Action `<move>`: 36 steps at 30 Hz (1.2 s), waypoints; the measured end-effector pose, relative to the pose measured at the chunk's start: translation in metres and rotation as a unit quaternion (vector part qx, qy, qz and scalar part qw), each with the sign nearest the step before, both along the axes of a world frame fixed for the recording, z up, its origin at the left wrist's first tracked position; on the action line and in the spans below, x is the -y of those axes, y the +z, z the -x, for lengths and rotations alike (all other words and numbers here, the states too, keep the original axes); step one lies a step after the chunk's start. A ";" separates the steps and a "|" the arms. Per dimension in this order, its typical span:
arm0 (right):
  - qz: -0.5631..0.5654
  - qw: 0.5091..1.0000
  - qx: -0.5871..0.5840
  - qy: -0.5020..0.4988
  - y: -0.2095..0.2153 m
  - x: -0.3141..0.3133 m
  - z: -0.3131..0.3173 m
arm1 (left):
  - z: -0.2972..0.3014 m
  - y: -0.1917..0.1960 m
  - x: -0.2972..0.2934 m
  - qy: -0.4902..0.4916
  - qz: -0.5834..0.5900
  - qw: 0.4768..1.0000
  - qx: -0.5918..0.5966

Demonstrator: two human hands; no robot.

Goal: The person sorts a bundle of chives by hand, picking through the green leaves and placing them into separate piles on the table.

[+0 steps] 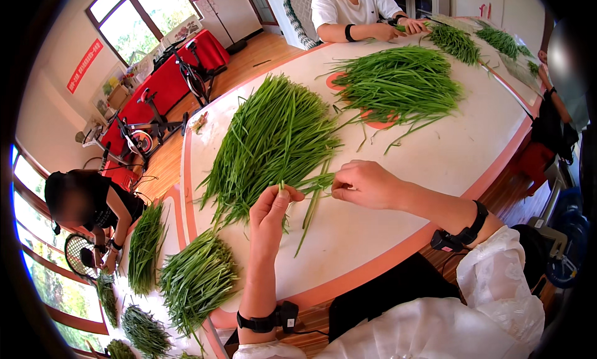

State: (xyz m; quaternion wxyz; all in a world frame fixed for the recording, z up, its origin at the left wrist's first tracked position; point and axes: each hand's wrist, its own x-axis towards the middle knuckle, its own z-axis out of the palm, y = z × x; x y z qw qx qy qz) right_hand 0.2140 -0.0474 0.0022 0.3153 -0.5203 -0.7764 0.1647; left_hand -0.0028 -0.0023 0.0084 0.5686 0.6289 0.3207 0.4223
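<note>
Between my hands, a few long flat green chives stretch above the white table. My left hand pinches some of them between thumb and forefinger, a pale stem end poking up over the thumb. From the right, my right hand closes its fingers on the chives' other side; its fingertips are partly hidden. Just beyond my hands lies a large heap of chives, with loose stalks trailing below it toward me. A second big heap lies farther right.
Smaller chive bundles lie at the near left. A person in black works at the left end, another in white across the table. At the right edge is another person's arm. Exercise bikes stand behind.
</note>
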 end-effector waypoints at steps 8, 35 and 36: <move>-0.044 0.997 -0.053 0.033 0.011 0.008 0.029 | -0.001 -0.007 0.002 -0.104 0.000 0.983 -0.149; -0.094 0.992 0.062 -0.056 -0.004 -0.018 -0.007 | 0.006 -0.003 -0.003 -0.022 0.054 0.997 -0.059; -0.090 0.992 0.079 -0.027 -0.005 -0.011 0.000 | 0.005 -0.003 -0.002 -0.023 0.055 0.997 -0.043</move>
